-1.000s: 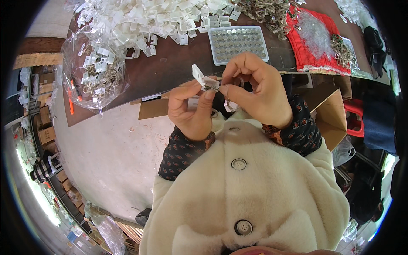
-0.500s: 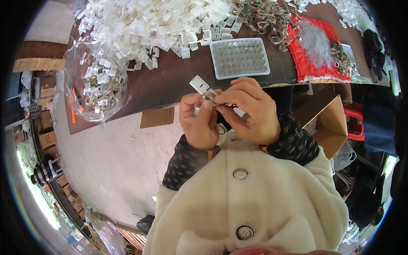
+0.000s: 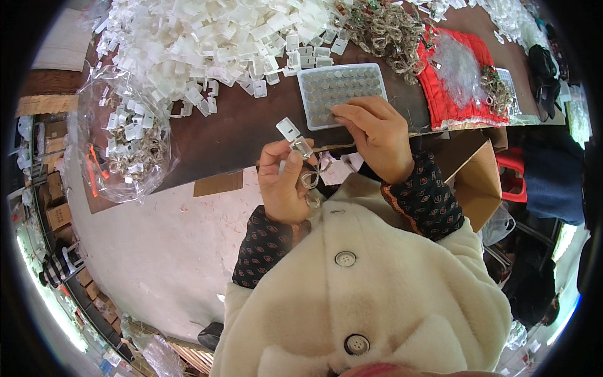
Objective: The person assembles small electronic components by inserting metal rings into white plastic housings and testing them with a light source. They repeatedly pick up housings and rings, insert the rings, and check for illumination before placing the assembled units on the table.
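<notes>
Just off the near-left corner of the clear plastic disc tray (image 3: 303, 100), the left hand (image 3: 284, 188) pinches a white hinged plastic case (image 3: 299, 148), its lid (image 3: 287, 129) open and a thin wire loop (image 3: 309, 180) dangling below. At the tray's near edge is the right hand (image 3: 379, 135), fingertips over the silvery discs (image 3: 339, 87); whether they grip one cannot be told. The case looks light, stiff and slick, its hinge probably fragile: best held by the side walls. The wire should bend softly and could snag.
</notes>
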`<state>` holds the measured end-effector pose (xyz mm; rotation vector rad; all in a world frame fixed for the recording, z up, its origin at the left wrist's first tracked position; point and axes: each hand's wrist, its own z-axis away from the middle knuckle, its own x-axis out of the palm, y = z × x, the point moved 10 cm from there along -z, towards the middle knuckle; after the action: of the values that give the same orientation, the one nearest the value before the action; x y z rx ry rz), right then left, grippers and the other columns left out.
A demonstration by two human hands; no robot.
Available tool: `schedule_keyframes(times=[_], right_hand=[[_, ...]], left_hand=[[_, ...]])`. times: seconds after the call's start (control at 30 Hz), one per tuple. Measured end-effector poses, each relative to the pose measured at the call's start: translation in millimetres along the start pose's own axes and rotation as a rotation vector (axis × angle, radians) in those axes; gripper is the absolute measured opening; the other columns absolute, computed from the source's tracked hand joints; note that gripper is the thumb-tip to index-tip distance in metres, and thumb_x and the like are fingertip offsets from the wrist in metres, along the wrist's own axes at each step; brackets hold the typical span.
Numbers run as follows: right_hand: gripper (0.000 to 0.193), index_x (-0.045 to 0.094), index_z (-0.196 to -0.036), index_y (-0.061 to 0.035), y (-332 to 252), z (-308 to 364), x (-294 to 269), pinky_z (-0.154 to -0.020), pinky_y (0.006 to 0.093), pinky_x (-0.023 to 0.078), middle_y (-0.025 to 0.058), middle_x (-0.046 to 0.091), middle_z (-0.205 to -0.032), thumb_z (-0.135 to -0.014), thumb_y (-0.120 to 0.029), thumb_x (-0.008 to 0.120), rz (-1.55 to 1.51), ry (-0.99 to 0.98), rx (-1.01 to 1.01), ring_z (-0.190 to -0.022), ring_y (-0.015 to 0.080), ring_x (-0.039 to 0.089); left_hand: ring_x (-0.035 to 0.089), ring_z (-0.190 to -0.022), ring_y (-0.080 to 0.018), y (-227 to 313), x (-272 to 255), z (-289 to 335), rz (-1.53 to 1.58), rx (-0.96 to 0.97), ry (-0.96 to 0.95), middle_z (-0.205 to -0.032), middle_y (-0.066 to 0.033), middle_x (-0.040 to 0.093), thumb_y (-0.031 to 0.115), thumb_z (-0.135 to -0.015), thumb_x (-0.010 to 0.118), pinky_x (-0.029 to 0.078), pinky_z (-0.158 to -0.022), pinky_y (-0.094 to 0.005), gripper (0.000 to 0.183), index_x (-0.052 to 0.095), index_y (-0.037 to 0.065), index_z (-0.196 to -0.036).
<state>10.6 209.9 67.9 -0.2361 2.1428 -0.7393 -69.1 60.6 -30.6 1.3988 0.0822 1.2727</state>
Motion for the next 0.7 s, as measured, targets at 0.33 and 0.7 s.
schedule_keyframes(times=[0.33,0.7], right_hand=[[0.020,0.066,-0.094,-0.0060,-21.7,-13.5,4.3,-0.069,0.0374,0.052,0.0105,0.063,-0.090,-0.076,0.002,0.070,-0.078,-0.048,-0.013,-0.080,0.0310,0.063],[0.027,0.068,-0.101,-0.0055,-55.2,9.6,2.6,-0.067,0.0328,0.053,0.0110,0.061,-0.092,-0.075,0.000,0.066,-0.212,-0.120,-0.063,-0.079,0.0284,0.063]], left_hand=[[0.050,-0.056,-0.0026,-5.2,5.0,1.3,0.127,-0.103,-0.005,-0.097,-0.0110,0.068,0.009,-0.098,0.059,0.033,-0.043,-0.0151,0.016,0.057,0.009,-0.114],[0.056,-0.064,-0.0051,-12.7,4.6,16.7,0.016,-0.105,0.031,-0.088,-0.0049,0.065,0.015,-0.099,0.059,0.040,-0.048,-0.0168,0.016,0.057,0.008,-0.114]])
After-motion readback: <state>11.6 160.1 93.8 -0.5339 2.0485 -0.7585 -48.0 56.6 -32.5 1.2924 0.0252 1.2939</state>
